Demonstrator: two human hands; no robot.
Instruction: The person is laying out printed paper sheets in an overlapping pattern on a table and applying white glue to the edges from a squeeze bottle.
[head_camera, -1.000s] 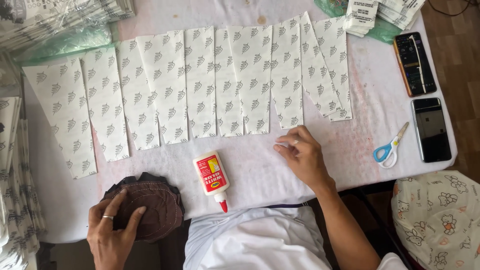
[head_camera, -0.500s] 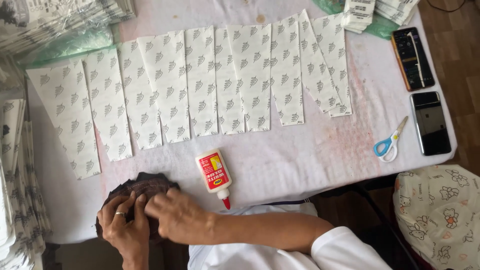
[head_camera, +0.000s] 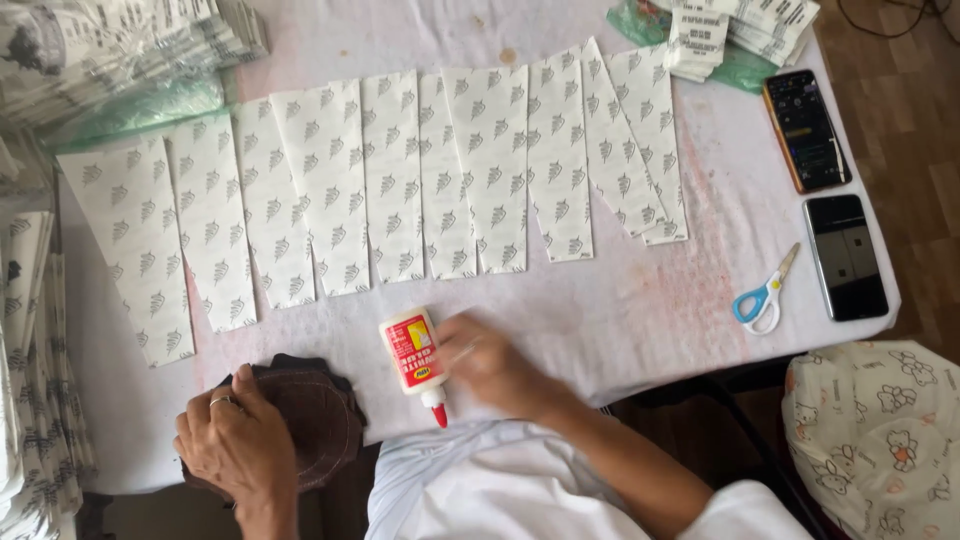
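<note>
At the far left edge, stacks of printed sheets (head_camera: 30, 330) hang beside the counter (head_camera: 620, 320). The left hand (head_camera: 235, 445), a ring on 1 finger, lies flat and open on a dark brown round piece (head_camera: 315, 415) at the counter's near edge. Above, a row of white patterned paper strips (head_camera: 400, 180) fans across the cloth. Just right of the brown piece, a white glue bottle (head_camera: 412, 355) with a red tip lies on its side; the right hand (head_camera: 490, 365) touches it, fingers curled loosely, blurred, grip unclear. Further right lie blue-handled scissors (head_camera: 762, 297) and 2 phones (head_camera: 825, 190)
</note>
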